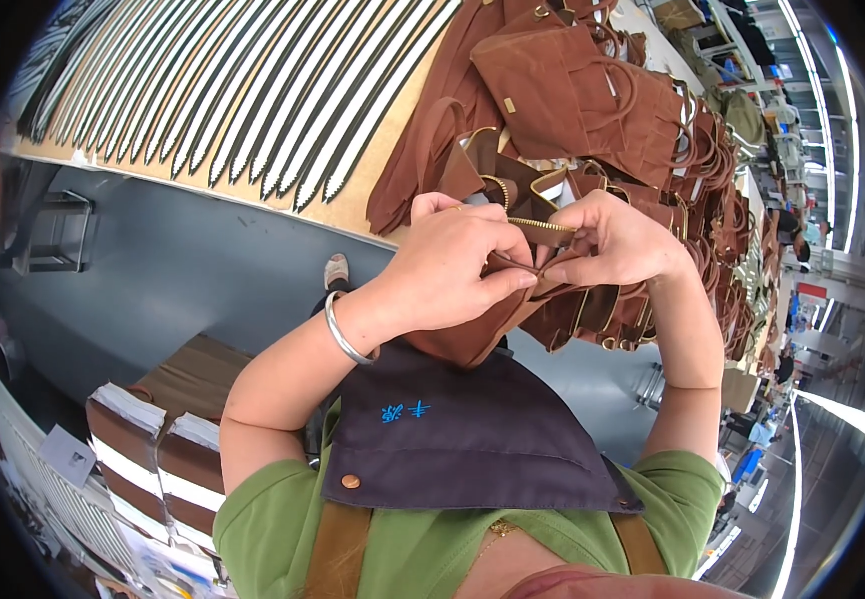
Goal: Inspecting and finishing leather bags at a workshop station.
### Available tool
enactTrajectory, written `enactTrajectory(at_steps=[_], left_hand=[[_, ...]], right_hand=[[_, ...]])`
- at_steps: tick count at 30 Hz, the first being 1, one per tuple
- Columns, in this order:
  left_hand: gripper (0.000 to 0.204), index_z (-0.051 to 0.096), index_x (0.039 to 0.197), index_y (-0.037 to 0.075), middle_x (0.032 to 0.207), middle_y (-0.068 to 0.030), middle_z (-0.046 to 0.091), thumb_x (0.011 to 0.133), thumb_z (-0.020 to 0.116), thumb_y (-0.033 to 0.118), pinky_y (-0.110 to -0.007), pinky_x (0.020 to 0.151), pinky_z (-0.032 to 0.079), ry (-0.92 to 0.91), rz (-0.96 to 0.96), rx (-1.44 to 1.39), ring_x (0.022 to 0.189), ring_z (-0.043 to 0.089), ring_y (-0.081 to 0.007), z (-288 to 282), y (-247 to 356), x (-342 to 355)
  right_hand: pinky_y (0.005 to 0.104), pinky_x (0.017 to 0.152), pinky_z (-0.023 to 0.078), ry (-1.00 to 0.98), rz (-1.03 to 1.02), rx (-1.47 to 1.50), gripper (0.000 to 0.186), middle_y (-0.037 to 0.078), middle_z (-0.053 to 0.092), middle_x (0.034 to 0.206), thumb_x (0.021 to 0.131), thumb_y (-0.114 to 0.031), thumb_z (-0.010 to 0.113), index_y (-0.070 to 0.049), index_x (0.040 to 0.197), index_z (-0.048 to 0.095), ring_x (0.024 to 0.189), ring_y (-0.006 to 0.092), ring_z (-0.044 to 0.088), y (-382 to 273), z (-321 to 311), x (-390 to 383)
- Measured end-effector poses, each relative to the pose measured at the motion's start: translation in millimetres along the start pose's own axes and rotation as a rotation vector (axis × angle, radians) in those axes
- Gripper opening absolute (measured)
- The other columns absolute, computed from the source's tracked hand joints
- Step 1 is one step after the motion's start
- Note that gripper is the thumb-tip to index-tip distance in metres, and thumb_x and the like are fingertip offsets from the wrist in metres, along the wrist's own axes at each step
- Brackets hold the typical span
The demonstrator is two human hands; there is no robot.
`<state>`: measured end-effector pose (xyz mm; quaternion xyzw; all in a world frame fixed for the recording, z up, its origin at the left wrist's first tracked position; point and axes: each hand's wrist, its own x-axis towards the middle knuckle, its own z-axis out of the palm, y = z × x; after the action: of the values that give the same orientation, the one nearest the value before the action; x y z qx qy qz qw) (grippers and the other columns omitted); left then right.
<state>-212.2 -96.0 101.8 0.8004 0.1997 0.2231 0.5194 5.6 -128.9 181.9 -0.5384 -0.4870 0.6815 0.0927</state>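
Note:
A reddish-brown bag (457, 334) with a brass-toothed zipper (540, 225) hangs between my hands at the table's edge. My left hand (452, 262) is closed on the bag's edge, its thumb and forefinger pinching the brown material. Across from it, my right hand (620, 240) pinches the bag near the zipper's end, thumb close to the left thumb. The fingers hide the exact spot being held. Just beyond my hands lies another brown bag, with its gold-edged opening (482, 160) spread.
Long black-and-white strips (253, 90) lie in a row on the tan table (383, 150). Brown bags (552, 95) are heaped along its right part. Stacked brown and white bundles (153, 459) stand behind at lower left. A metal stool (61, 232) is on the grey floor.

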Motion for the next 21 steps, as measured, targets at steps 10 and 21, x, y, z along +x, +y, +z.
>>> enactTrajectory(at_steps=[10, 21], left_hand=[[0.007, 0.069, 0.079, 0.014, 0.074, 0.0045, 0.053, 0.079, 0.075, 0.018, -0.033, 0.088, 0.027, 0.086, -0.012, -0.024, 0.076, 0.053, -0.0112, 4.1, -6.8, 0.9], [0.021, 0.065, 0.1, 0.008, 0.083, -0.004, 0.063, 0.089, 0.067, 0.026, -0.032, 0.068, 0.041, -0.104, 0.068, -0.006, 0.077, 0.052, -0.0194, -29.8, -15.1, 29.8]], right_hand=[[0.0182, 0.064, 0.051, 0.042, 0.048, -0.073, 0.022, 0.005, 0.069, 0.088, 0.081, 0.0, 0.072, 0.005, 0.102, 0.067, 0.075, 0.0046, 0.063, 8.4, -4.8, 5.3], [0.023, 0.062, 0.052, 0.253, -0.148, -0.173, 0.035, 0.004, 0.063, 0.09, 0.079, -0.003, 0.074, -0.003, 0.101, 0.047, 0.07, 0.0067, 0.059, 4.2, 20.4, 2.7]])
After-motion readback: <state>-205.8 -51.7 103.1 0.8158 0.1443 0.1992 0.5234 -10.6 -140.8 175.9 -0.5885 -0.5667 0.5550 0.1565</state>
